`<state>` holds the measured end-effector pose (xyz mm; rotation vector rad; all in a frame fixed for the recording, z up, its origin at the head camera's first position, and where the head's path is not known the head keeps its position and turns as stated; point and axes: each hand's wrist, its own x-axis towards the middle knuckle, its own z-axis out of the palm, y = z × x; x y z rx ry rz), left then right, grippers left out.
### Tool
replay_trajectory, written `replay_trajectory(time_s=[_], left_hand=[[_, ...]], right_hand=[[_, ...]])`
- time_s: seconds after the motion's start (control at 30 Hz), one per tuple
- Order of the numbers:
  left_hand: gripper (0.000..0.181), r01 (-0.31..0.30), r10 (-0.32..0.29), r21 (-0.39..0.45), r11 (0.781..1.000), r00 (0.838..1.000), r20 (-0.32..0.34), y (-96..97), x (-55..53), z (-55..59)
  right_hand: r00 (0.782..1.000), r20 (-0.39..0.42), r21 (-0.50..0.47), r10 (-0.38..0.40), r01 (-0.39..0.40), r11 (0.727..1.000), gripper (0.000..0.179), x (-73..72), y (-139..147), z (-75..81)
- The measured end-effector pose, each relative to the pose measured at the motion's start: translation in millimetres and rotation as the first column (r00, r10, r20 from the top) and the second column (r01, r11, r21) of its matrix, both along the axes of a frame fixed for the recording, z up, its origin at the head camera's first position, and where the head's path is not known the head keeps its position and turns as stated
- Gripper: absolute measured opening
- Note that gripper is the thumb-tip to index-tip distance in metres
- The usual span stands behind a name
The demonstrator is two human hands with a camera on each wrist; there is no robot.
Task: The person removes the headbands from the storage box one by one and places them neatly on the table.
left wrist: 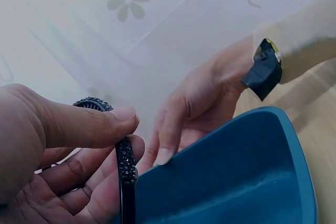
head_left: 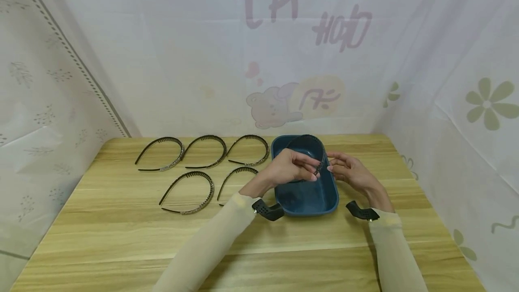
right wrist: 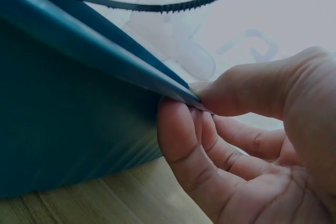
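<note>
My left hand (head_left: pixel 293 166) pinches a black headband (head_left: pixel 323 154) between thumb and fingers, above the blue bin (head_left: pixel 310 208). In the left wrist view, the headband (left wrist: pixel 126 163) shows dark sparkling stones on its band, and the thumb lies across it. On the bin's right side, my right hand (head_left: pixel 352 172) pinches the rim, thumb inside and fingers against the outer wall. The right wrist view has the rim (right wrist: pixel 113 51) between that thumb and the curled fingers (right wrist: pixel 178 129), with the toothed inner side of the headband (right wrist: pixel 194 4) above.
Several similar headbands lie on the wooden table (head_left: pixel 134 242) left of the bin, in two rows; one of them is a front-row headband (head_left: pixel 187 193). The left forearm partly covers another headband (head_left: pixel 239 172). A printed curtain (head_left: pixel 182 57) hangs behind the table and along its sides.
</note>
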<state>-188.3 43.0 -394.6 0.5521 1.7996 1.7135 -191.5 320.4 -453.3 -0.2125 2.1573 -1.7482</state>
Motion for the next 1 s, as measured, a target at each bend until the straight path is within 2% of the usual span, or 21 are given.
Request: replay_trajectory(time_s=[0.37,0.6,0.83,1.0], left_hand=[[0.035,0.001,0.000,0.042,0.999,1.000,-0.024,-14.0,6.1,11.0],[0.037,-0.018,0.018,0.000,1.000,0.995,-0.094,-26.5,10.5,15.9],[0.039,-0.046,0.042,-0.023,0.999,0.988,-0.150,-44.8,10.6,13.2],[0.039,-0.073,0.066,-0.038,0.997,0.987,-0.147,-57.1,11.5,11.1]], right_hand=[[1.000,-0.009,-0.002,0.004,-0.004,1.000,0.060,-2.0,0,-1.1],[1.000,-0.012,-0.007,0.013,-0.013,1.000,0.061,-1.2,-1,-1.4],[1.000,0.002,0.007,-0.006,0.006,1.000,0.063,-0.2,-2,-1.1],[1.000,0.000,-0.001,-0.009,0.009,1.000,0.062,1.4,-2,-1.1]])
